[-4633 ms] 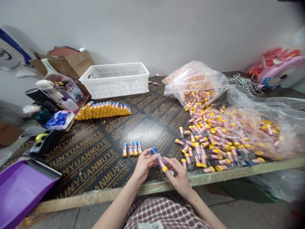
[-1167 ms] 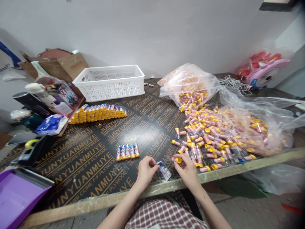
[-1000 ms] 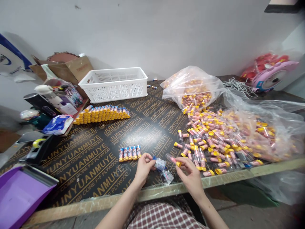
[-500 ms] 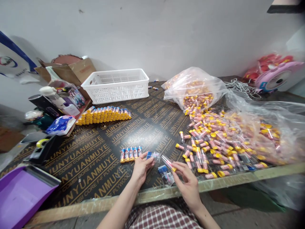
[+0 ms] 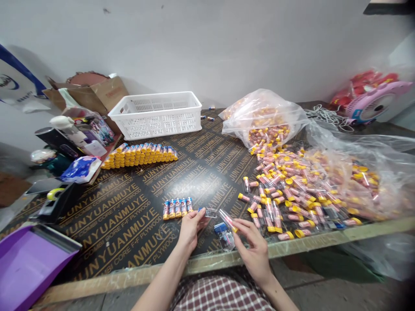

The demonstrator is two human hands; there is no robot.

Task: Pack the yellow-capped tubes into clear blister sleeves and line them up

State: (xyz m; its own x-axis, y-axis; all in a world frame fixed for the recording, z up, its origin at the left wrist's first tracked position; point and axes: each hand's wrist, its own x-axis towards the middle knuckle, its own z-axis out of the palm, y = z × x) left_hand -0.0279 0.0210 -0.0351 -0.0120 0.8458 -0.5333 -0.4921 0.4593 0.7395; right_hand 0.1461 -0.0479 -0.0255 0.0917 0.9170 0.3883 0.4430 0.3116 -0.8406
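Note:
My left hand (image 5: 192, 226) pinches a clear plastic sleeve with blue print (image 5: 210, 213) by its left end. In my right hand (image 5: 251, 242) is a clear tube with a yellow cap (image 5: 228, 219), tilted, its far end close to the sleeve but apart from it. More blue-printed sleeves (image 5: 224, 235) lie on the table between my hands. Several blue-wrapped tubes (image 5: 177, 208) stand in a short row just beyond my left hand. A large loose heap of pink tubes with yellow caps (image 5: 301, 185) spreads to the right.
A white basket (image 5: 158, 121) stands at the back, with stacked blue-and-yellow tubes (image 5: 142, 155) before it. A plastic bag of tubes (image 5: 262, 116) opens onto the heap. Bottles, a carton (image 5: 112, 93) and a purple dustpan (image 5: 30, 263) are left; a pink fan (image 5: 376, 103) is back right.
The sleeve in my left hand has turned, so less of its blue print shows. My right hand holds the tube almost as before. The whole view has shifted slightly.

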